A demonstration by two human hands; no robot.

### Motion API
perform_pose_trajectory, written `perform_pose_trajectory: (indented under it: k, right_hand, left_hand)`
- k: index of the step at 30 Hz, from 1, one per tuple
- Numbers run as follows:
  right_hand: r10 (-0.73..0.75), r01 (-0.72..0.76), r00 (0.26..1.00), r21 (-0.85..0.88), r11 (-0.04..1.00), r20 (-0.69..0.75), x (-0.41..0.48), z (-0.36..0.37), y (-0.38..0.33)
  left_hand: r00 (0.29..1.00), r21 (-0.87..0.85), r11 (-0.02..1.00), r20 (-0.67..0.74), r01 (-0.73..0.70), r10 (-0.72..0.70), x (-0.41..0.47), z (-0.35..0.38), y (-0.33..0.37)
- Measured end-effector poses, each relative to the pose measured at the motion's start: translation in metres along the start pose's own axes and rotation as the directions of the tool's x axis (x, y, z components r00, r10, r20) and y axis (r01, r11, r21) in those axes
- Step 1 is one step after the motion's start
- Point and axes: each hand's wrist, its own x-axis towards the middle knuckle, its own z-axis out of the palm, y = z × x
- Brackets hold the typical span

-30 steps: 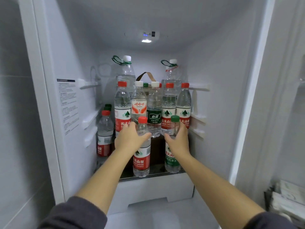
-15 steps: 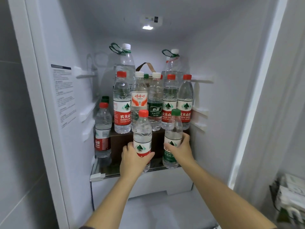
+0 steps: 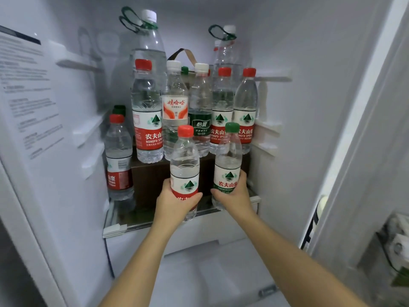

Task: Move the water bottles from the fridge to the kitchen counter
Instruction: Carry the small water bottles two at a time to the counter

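Note:
My left hand (image 3: 176,202) grips a small red-capped water bottle (image 3: 185,160) around its lower label. A small green-capped water bottle (image 3: 228,160) is held the same way by my right hand (image 3: 234,196). Both bottles are upright at the front of the glass fridge shelf (image 3: 115,228), over its front edge. Behind them several taller bottles stand on a brown box (image 3: 150,178), among them a large red-capped bottle (image 3: 147,120). Another small red-capped bottle (image 3: 118,158) stands at the left on the shelf.
Two big handled jugs (image 3: 148,47) stand at the back. The fridge's left wall (image 3: 44,129) carries a printed label. A white drawer front (image 3: 199,231) sits under the shelf. The open door's shelf (image 3: 394,251) with packages is at the right.
My hands slid down from the bottles' shoulders to their labels and closed around them. Both bottles have come forward toward the shelf's front edge, and the view moved closer.

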Motion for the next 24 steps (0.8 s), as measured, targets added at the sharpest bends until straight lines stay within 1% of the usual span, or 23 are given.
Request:
perform_pose_trajectory:
  k: [2,6,9,12,17,20,24]
  right_hand:
    - [-0.002,0.002,1.0,0.003,1.0,-0.014,-0.001,-0.001,-0.001]
    - [0.014,-0.013,0.999,0.027,1.0,-0.041,-0.02,-0.011,-0.003]
    - [-0.006,0.008,0.999,0.043,0.999,-0.044,-0.043,-0.027,-0.012]
    - [-0.039,0.041,0.999,0.052,0.998,-0.03,-0.068,-0.046,-0.024]
    - [-0.007,0.007,1.0,0.012,1.0,-0.019,-0.124,-0.081,-0.034]
    - [0.006,-0.005,0.999,0.016,1.0,-0.036,-0.157,-0.104,-0.043]
    - [-0.029,0.031,0.997,0.023,0.999,-0.064,-0.203,-0.141,-0.062]
  left_hand:
    - [1.0,-0.022,1.0,-0.011,-0.003,0.003,0.001,0.001,-0.003]
    - [0.999,-0.053,0.997,0.0,-0.053,0.053,-0.008,-0.001,0.001]
    - [0.997,-0.109,0.992,0.04,-0.058,0.063,-0.026,0.0,0.007]
    - [0.995,-0.17,0.983,0.069,-0.066,0.078,-0.052,0.004,0.014]
    - [0.986,-0.244,0.966,0.119,-0.088,0.119,-0.101,0.007,0.031]
    - [0.981,-0.282,0.955,0.134,-0.095,0.138,-0.135,0.01,0.045]
    - [0.975,-0.324,0.94,0.149,-0.109,0.165,-0.186,0.017,0.069]
